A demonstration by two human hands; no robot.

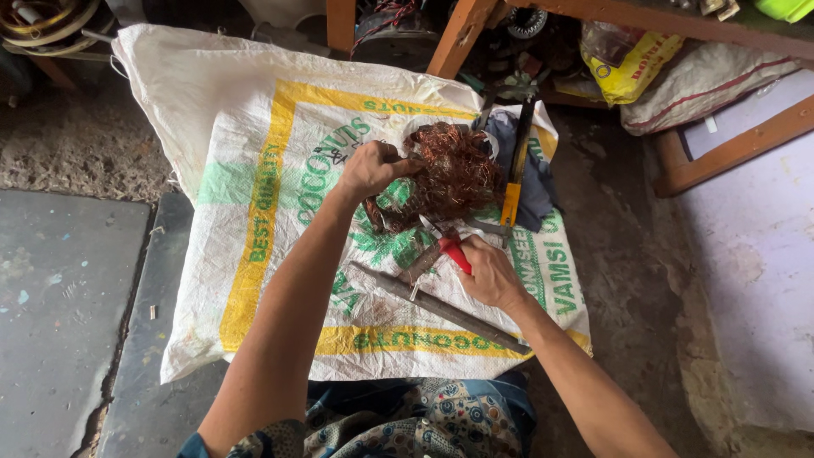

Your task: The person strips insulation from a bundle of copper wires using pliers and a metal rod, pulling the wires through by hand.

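We looked down on a white woven sack with yellow and green print, spread over a grey concrete floor, where a tangled bundle of copper wire lay toward the sack's far right. Our left hand was closed in a pinch on strands at the bundle's left edge. Our right hand was wrapped shut around the red handles of a pair of pliers, whose metal tip pointed at the near side of the wire; we could not tell whether the tip touched it. A long dark metal bar lay slantwise on the sack just near of the pliers, partly under the right hand. A slim tool with a yellow grip lay at the bundle's right side, resting over a dark blue cloth. Beyond the sack, at far right, stood orange wooden frame legs, with a yellow bag and a pale filled sack beside them. Patterned blue clothing showed at the near edge.
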